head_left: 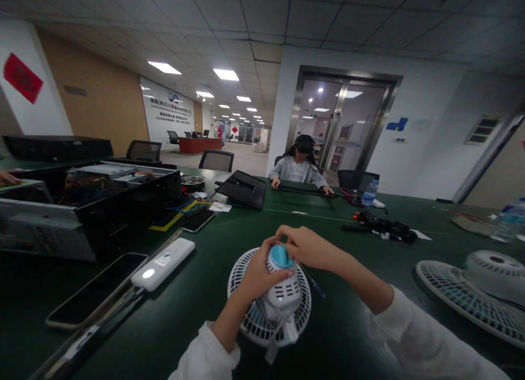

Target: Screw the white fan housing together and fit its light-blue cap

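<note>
A small white desk fan lies on its back on the green table, its round wire grille (255,310) facing down and its white motor housing (283,292) pointing up. My left hand (266,272) wraps around that housing. My right hand (304,247) reaches across from the right, its fingertips pinching the blue round cap (281,256) on top of the housing. A thin screwdriver with a blue handle (315,285) lies on the table just beyond the grille, below my right forearm.
A second white fan (476,284) lies at the right. To the left stand an open computer chassis (90,205), a white power bank (163,264) and a smartphone (96,290). A seated co-worker (298,164) handles a black strip across the table, near a water bottle (369,193).
</note>
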Action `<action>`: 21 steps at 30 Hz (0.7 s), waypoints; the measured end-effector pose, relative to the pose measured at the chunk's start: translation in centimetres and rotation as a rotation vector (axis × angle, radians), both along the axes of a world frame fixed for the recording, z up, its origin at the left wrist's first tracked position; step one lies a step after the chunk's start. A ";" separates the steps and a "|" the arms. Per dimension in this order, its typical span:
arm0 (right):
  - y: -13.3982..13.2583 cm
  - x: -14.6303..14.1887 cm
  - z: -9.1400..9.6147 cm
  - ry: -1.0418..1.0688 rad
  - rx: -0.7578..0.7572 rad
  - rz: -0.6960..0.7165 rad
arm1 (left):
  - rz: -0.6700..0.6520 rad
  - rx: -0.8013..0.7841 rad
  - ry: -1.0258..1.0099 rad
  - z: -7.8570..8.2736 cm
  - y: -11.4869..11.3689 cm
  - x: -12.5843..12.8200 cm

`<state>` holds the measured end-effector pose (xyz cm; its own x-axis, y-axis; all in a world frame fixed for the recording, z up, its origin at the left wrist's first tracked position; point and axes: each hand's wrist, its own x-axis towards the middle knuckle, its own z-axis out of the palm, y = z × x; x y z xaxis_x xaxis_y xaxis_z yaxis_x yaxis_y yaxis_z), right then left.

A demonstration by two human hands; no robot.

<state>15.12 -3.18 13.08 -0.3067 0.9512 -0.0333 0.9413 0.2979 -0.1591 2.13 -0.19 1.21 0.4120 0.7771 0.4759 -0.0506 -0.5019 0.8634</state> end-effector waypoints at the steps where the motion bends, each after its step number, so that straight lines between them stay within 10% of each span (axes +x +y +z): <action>1: -0.2 0.5 0.5 0.008 -0.006 0.072 | -0.006 0.004 -0.002 0.0 0.0 0.0; 11: -0.1 1.2 1.4 -0.153 0.007 0.304 | 0.001 -0.013 0.006 0.2 -0.1 -0.1; 21: -0.6 -2.0 -1.4 -0.316 0.143 -0.095 | 0.037 0.009 0.035 0.1 -0.1 0.0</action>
